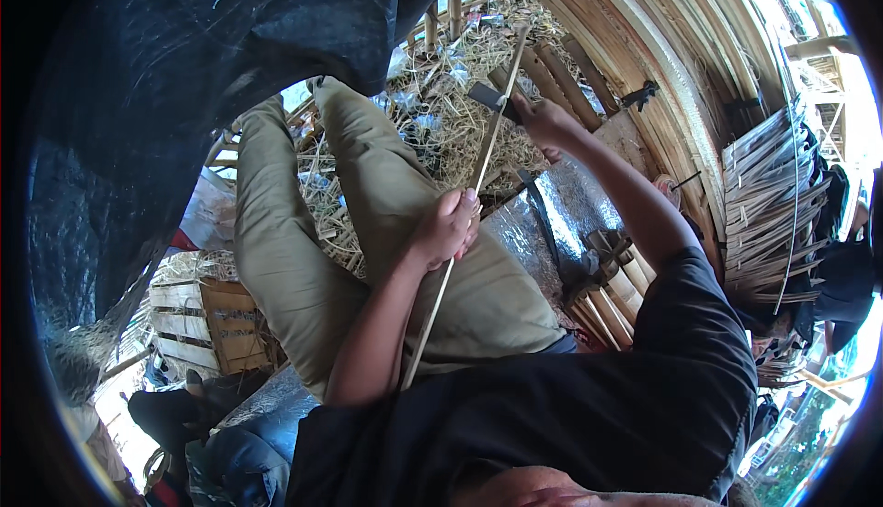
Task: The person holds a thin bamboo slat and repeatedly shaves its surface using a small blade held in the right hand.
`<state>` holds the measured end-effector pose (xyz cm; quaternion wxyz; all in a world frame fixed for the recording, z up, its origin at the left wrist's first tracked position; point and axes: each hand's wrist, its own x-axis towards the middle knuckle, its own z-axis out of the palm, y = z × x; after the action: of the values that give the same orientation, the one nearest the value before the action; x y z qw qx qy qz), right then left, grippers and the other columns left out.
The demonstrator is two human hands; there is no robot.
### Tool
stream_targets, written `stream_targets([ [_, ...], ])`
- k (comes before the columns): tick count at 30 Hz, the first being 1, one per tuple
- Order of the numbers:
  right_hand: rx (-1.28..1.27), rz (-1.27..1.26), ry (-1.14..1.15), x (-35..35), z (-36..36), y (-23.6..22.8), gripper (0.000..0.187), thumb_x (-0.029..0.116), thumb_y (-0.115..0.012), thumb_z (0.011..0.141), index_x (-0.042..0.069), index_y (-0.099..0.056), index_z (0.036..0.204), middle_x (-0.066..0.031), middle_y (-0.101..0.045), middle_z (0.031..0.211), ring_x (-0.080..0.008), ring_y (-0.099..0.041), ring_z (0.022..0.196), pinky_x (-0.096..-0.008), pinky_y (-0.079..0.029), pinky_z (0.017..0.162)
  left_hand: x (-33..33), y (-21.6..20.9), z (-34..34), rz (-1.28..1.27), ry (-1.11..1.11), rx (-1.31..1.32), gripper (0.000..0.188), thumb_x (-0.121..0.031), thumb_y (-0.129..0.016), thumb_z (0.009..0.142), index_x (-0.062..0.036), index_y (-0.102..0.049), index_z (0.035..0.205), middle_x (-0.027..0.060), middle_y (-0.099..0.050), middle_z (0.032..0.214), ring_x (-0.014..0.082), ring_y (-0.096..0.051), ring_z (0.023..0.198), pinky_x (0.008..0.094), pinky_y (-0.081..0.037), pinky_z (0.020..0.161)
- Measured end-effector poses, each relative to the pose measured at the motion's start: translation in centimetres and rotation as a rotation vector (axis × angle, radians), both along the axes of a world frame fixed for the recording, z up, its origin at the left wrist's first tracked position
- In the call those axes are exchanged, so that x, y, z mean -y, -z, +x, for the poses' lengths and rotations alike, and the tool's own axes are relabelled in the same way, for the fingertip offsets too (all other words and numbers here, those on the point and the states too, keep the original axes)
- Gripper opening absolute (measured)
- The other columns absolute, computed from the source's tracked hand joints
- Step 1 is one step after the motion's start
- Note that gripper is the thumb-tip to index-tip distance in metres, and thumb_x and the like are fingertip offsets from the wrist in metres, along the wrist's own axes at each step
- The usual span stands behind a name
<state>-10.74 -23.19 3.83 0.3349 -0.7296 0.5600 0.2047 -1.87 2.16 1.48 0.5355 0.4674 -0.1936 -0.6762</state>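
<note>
A long, thin bamboo strip (491, 147) runs slantwise from my waist up over my right thigh. My left hand (448, 228) is closed around its middle, above the khaki trousers (395, 176). Farther up, my right hand (548, 126) is closed on what looks like a knife (494, 102); its short, wide, dark blade crosses the strip near the far end. Its handle is hidden by my fingers. The two appear to touch where they cross. Pale shavings (451, 130) lie thick on the ground beyond.
Long bamboo slats (644, 38) curve along the upper right, beside a bundle of thin strips (768, 204). Cut bamboo pieces (612, 300) and a silvery sheet (575, 199) lie by my right thigh. A dark tarp (184, 75) hangs left, above a slatted crate (204, 323). Someone's jeans (237, 456) show lower left.
</note>
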Motion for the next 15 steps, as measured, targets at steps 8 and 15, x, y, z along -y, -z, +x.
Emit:
stream_targets([
  [8,-0.024,0.068,-0.008,1.4,-0.5,1.3,0.078,0.068,-0.030,0.097,-0.001,-0.060,0.075,-0.0117,-0.060,0.061,-0.0227,-0.061,0.048,-0.0356,-0.051,0.045,0.6,-0.3,-0.2,0.024,0.048,0.010,0.032,-0.031,-0.034,0.107,-0.0027,-0.047,0.102,-0.0009,-0.042,0.056,0.0070,-0.039,0.039,0.0236,-0.036,0.038],
  [15,0.013,0.006,-0.061,0.6,-0.9,1.8,0.073,0.064,-0.034,0.098,-0.003,-0.062,0.086,-0.0120,-0.057,0.058,-0.0226,-0.060,0.050,-0.0363,-0.052,0.048,0.2,-0.2,-0.3,0.063,0.044,0.008,0.028,-0.031,-0.035,0.106,-0.0060,-0.046,0.104,-0.0024,-0.040,0.057,0.0060,-0.036,0.038,0.0218,-0.033,0.038],
])
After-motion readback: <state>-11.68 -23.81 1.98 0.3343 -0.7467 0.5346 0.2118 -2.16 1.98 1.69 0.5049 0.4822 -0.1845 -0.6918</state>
